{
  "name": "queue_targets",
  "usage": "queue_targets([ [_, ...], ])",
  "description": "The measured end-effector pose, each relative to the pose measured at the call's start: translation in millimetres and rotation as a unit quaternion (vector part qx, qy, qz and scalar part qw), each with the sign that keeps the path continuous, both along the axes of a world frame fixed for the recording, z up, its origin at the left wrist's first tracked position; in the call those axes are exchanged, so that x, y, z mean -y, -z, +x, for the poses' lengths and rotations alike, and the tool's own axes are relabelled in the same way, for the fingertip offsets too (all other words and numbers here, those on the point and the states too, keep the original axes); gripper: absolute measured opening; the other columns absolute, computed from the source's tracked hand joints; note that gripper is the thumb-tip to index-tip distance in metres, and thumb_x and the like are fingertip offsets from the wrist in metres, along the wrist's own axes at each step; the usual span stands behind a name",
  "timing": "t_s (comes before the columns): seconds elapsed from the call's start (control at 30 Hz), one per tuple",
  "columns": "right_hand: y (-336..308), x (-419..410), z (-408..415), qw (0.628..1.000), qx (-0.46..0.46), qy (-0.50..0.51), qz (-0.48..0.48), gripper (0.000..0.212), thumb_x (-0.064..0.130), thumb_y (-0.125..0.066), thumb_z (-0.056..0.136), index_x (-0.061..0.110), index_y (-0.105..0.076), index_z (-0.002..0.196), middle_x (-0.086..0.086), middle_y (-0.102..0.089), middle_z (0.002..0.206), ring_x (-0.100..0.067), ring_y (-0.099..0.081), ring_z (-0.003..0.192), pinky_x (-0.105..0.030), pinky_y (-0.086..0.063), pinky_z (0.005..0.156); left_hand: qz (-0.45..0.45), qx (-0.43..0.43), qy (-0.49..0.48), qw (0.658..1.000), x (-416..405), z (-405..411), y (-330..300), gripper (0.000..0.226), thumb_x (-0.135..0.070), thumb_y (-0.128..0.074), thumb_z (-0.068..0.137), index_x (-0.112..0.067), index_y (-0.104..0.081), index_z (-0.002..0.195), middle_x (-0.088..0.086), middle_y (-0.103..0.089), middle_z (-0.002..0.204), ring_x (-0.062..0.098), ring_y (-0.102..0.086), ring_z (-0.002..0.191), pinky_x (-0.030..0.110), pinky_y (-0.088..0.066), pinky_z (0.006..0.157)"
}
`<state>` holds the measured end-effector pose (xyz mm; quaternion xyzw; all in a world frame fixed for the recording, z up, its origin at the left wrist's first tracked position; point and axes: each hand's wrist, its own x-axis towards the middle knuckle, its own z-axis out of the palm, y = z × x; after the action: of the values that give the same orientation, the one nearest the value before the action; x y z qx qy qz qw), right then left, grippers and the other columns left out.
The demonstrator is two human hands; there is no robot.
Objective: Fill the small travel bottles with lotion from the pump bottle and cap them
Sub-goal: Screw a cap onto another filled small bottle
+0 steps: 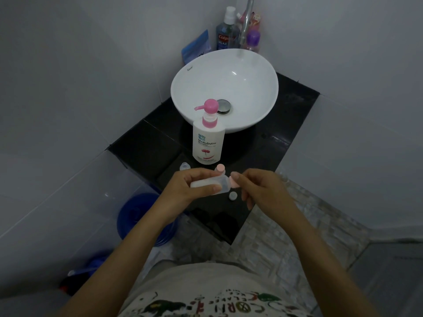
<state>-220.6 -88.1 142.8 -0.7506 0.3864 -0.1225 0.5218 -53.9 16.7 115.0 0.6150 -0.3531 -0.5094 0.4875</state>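
Pink cap (302,181) is sitting pinched in the right hand (258,191), touching the mouth of the travel bottle (207,183), which the left hand (192,187) is gripping sideways. Just beyond both hands, the pump bottle (207,143) is standing upright on the black counter (146,145).

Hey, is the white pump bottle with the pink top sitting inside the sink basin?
No, the white pump bottle with the pink top stands on the black countertop, in front of the white sink basin.
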Motion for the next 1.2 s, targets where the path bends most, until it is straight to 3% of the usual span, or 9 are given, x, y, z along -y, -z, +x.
queue_targets([
  [0.13,-0.8,-1.2,0.5,1.000,-0.013,0.004,0.005,0.049,0.060,-0.045,0.077,0.014,-0.063,0.081,-0.006,-0.063,0.065,-0.011,-0.055,0.048,-0.020,-0.047,0.050,0.000,-0.003,0.002,1.000,0.0,-1.0,-2.0,0.045,-0.037,-0.069,0.063,-0.022,-0.067,0.105,-0.008,-0.068,0.102,0.002,-0.064,0.092,0.019,-0.052,0.073],
  [0.27,7.1,3.8,-8.1,0.997,0.046,-0.055,-0.013,0.018,0.028,-0.063,0.085,0.025,-0.061,0.103,-0.008,-0.065,0.089,-0.021,-0.065,0.073,-0.029,-0.057,0.065,0.000,-0.006,0.006,1.000,-1.8,1.1,-1.2,0.043,-0.036,-0.069,0.065,-0.022,-0.068,0.105,-0.009,-0.070,0.100,0.002,-0.064,0.092,0.017,-0.052,0.072],
  [0.37,4.4,0.4,-6.8,0.998,0.046,-0.040,-0.007,0.007,0.022,-0.062,0.087,0.020,-0.064,0.092,-0.008,-0.067,0.080,-0.015,-0.064,0.061,-0.022,-0.054,0.060,0.002,-0.004,0.006,1.000,-2.3,1.1,-1.6,0.043,-0.036,-0.069,0.065,-0.022,-0.068,0.105,-0.008,-0.069,0.103,0.004,-0.064,0.095,0.020,-0.052,0.074],
  [0.53,0.5,-5.5,1.0,1.000,-0.015,0.015,0.014,0.059,0.060,-0.043,0.078,0.005,-0.064,0.074,-0.007,-0.060,0.058,-0.013,-0.053,0.045,-0.020,-0.046,0.049,0.011,-0.001,0.008,1.000,-1.1,-1.8,-2.0,0.041,-0.037,-0.070,0.064,-0.025,-0.068,0.103,-0.007,-0.068,0.103,0.004,-0.064,0.095,0.022,-0.052,0.076],
  [0.6,-0.6,-5.6,-0.7,1.000,0.014,0.007,0.017,0.052,0.059,-0.045,0.077,0.011,-0.064,0.081,-0.008,-0.063,0.067,-0.012,-0.056,0.050,-0.020,-0.046,0.051,0.014,-0.008,0.005,1.000,-1.7,-1.5,-1.2,0.039,-0.037,-0.070,0.064,-0.026,-0.069,0.102,-0.008,-0.069,0.102,0.004,-0.064,0.094,0.023,-0.051,0.076],
  [0.7,0.9,-3.5,-7.6,0.996,0.083,-0.029,0.028,0.015,0.029,-0.058,0.086,0.022,-0.060,0.098,-0.008,-0.065,0.085,-0.013,-0.061,0.062,-0.013,-0.044,0.052,0.013,-0.017,0.001,1.000,-2.7,-0.4,-0.8,0.040,-0.037,-0.071,0.063,-0.026,-0.070,0.102,-0.009,-0.070,0.101,0.004,-0.064,0.093,0.024,-0.051,0.077],
  [0.8,4.6,-2.7,-8.7,0.996,0.077,-0.024,0.040,0.006,0.020,-0.059,0.089,0.018,-0.063,0.093,-0.007,-0.067,0.077,-0.018,-0.061,0.059,-0.016,-0.042,0.047,0.012,-0.024,-0.001,1.000,-2.7,-0.6,-1.2,0.040,-0.037,-0.071,0.062,-0.025,-0.070,0.101,-0.008,-0.070,0.101,0.004,-0.064,0.093,0.023,-0.051,0.077],
  [0.97,6.9,-5.7,-3.8,0.999,0.004,0.033,0.031,0.039,0.039,-0.046,0.093,0.006,-0.063,0.079,-0.005,-0.061,0.059,-0.018,-0.056,0.047,-0.020,-0.043,0.047,0.011,-0.024,0.001,1.000,-2.2,-2.6,0.0,0.039,-0.036,-0.072,0.063,-0.026,-0.070,0.101,-0.010,-0.070,0.100,0.004,-0.064,0.093,0.023,-0.052,0.077],
  [1.2,7.4,-4.4,-9.5,0.997,0.051,-0.012,0.048,0.017,0.026,-0.061,0.086,0.013,-0.064,0.097,-0.016,-0.068,0.078,-0.023,-0.061,0.060,-0.023,-0.045,0.046,0.009,-0.026,-0.002,1.000,-4.9,-0.9,2.5,0.038,-0.033,-0.072,0.066,-0.023,-0.070,0.103,-0.005,-0.070,0.104,0.008,-0.065,0.097,0.027,-0.054,0.082],
])
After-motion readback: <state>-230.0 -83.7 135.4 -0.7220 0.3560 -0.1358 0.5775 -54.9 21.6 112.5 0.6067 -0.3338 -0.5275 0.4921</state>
